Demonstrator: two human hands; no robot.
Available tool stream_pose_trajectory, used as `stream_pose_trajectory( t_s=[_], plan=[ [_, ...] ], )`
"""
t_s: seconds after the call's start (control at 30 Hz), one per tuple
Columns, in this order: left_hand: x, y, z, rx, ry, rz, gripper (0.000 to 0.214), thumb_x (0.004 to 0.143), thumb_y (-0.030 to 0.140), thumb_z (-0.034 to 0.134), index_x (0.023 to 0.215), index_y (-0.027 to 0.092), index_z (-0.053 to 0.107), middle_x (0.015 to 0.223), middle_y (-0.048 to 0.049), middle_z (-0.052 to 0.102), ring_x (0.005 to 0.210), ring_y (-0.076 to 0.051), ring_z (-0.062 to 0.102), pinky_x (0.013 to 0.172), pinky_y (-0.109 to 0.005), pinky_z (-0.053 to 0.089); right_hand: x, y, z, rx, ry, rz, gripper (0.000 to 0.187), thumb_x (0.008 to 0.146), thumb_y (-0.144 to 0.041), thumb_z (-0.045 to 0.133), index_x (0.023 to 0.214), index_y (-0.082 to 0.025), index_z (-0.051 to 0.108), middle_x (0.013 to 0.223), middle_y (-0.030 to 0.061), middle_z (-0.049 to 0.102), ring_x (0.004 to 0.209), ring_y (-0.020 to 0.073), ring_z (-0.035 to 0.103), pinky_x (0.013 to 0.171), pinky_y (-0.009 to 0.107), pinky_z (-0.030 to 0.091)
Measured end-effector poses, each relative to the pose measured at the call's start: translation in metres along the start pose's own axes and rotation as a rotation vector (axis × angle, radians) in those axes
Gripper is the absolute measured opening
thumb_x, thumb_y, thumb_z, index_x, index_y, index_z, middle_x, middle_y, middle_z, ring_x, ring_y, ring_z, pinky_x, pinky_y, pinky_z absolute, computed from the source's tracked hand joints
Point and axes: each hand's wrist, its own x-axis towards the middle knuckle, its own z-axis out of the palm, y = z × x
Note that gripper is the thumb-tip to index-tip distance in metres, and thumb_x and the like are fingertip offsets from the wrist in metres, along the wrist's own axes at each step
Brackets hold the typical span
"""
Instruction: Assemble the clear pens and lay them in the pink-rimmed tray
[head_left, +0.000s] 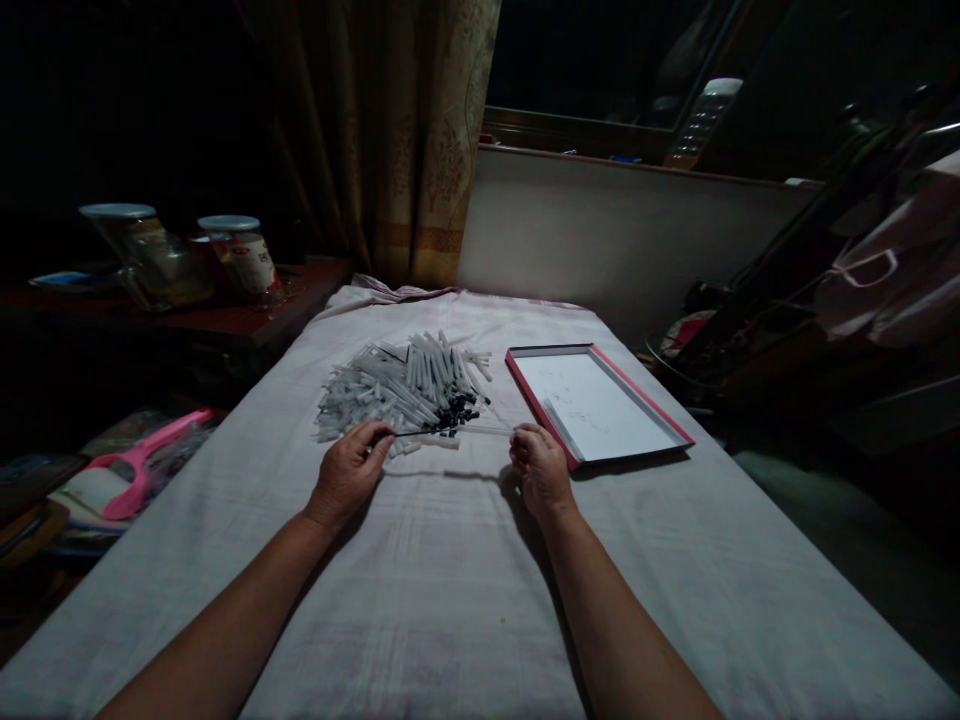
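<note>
My left hand (352, 470) pinches one end of a thin black stick (420, 433) between thumb and fingertips. Facing it, my right hand (540, 467) has its fingers closed on a thin clear tube (486, 430). Stick and tube lie in one line between the hands, and their ends meet near the middle; whether one is inside the other I cannot tell. Just beyond the hands lies a heap of short whitish translucent tubes (390, 385), several with black ends. To the right is a shallow red-rimmed box (534, 400) with a few thin clear pieces along its left wall.
A pale cloth (420, 620) covers the table. At the left, a dark side table (292, 300) carries a lidded jar (251, 262) and a glass jug (161, 265). A pink plastic object (142, 465) lies low on the left. Curtain (420, 130) and wall (562, 220) stand behind.
</note>
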Motion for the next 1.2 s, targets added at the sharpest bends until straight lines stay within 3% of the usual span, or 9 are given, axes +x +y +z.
stream_pose_trajectory(
  t_s=[0.33, 0.43, 0.57, 0.7, 0.8, 0.93, 1.03, 1.2],
  plan=[
    [-0.001, 0.004, 0.003, -0.108, -0.026, -0.031, 0.022, 0.083, 0.039, 0.056, 0.087, 0.021, 0.069, 0.087, -0.0044, 0.072, 0.084, -0.020, 0.067, 0.081, -0.031, 0.052, -0.004, 0.006, 0.005, -0.051, -0.076, 0.032, 0.022, 0.052, -0.029, 0.072, 0.067, -0.018, 0.062, 0.052, -0.0052, 0.057, 0.041, 0.0051, 0.040, 0.036, 0.015, 0.022],
    [0.000, 0.009, 0.008, -0.177, -0.062, -0.062, 0.023, 0.082, 0.041, 0.060, 0.086, 0.021, 0.070, 0.085, -0.0038, 0.072, 0.081, -0.019, 0.066, 0.077, -0.030, 0.052, -0.010, 0.007, 0.009, -0.135, -0.193, 0.091, 0.026, 0.050, -0.028, 0.078, 0.071, -0.015, 0.069, 0.051, -0.0033, 0.059, 0.040, 0.0052, 0.039, 0.036, 0.016, 0.021],
    [0.004, 0.013, 0.011, -0.315, -0.098, -0.159, 0.039, 0.080, 0.050, 0.063, 0.103, 0.019, 0.066, 0.085, -0.0044, 0.072, 0.074, -0.017, 0.067, 0.063, -0.026, 0.053, -0.015, 0.008, 0.011, -0.273, -0.354, 0.115, 0.028, 0.053, -0.033, 0.080, 0.073, -0.015, 0.072, 0.046, -0.0046, 0.056, 0.039, 0.0057, 0.038, 0.039, 0.019, 0.024],
    [0.006, 0.016, 0.009, -0.588, -0.146, -0.425, 0.063, 0.066, 0.055, 0.076, 0.114, 0.018, 0.060, 0.091, -0.0055, 0.071, 0.075, -0.017, 0.066, 0.053, -0.022, 0.049, -0.014, 0.009, 0.012, -0.287, -0.323, 0.044, 0.029, 0.055, -0.036, 0.081, 0.076, -0.017, 0.073, 0.052, -0.0033, 0.059, 0.047, 0.0095, 0.047, 0.042, 0.020, 0.030],
    [0.003, 0.024, 0.012, -0.727, -0.199, -0.572, 0.067, 0.054, 0.055, 0.084, 0.106, 0.017, 0.066, 0.090, -0.0063, 0.071, 0.071, -0.016, 0.064, 0.049, -0.019, 0.044, -0.015, 0.016, 0.018, -0.256, -0.284, -0.002, 0.031, 0.058, -0.038, 0.080, 0.081, -0.017, 0.074, 0.057, -0.0021, 0.062, 0.054, 0.0116, 0.053, 0.045, 0.020, 0.034],
    [-0.001, 0.034, 0.017, -0.745, -0.207, -0.573, 0.061, 0.055, 0.060, 0.083, 0.094, 0.015, 0.072, 0.071, -0.0018, 0.066, 0.056, -0.011, 0.056, 0.045, -0.018, 0.039, -0.021, 0.032, 0.032, -0.257, -0.367, -0.029, 0.026, 0.061, -0.036, 0.078, 0.079, -0.018, 0.075, 0.060, -0.0011, 0.065, 0.055, 0.0126, 0.057, 0.050, 0.023, 0.041],
    [0.000, 0.035, 0.016, -0.742, -0.162, -0.562, 0.060, 0.059, 0.064, 0.080, 0.095, 0.016, 0.071, 0.073, -0.0007, 0.065, 0.055, -0.009, 0.053, 0.047, -0.018, 0.041, -0.023, 0.039, 0.038, -0.344, -0.445, -0.124, 0.019, 0.067, -0.034, 0.074, 0.078, -0.019, 0.076, 0.069, 0.0018, 0.071, 0.062, 0.0152, 0.063, 0.058, 0.026, 0.048],
    [0.003, 0.021, 0.003, -0.660, -0.003, -0.432, 0.055, 0.069, 0.068, 0.070, 0.093, 0.019, 0.065, 0.091, -0.0029, 0.070, 0.069, -0.013, 0.061, 0.059, -0.024, 0.052, -0.009, 0.030, 0.027, -0.821, -0.381, -0.389, 0.020, 0.083, -0.026, 0.060, 0.087, -0.020, 0.078, 0.084, 0.0043, 0.077, 0.079, 0.0189, 0.070, 0.071, 0.028, 0.053]
  ],
)
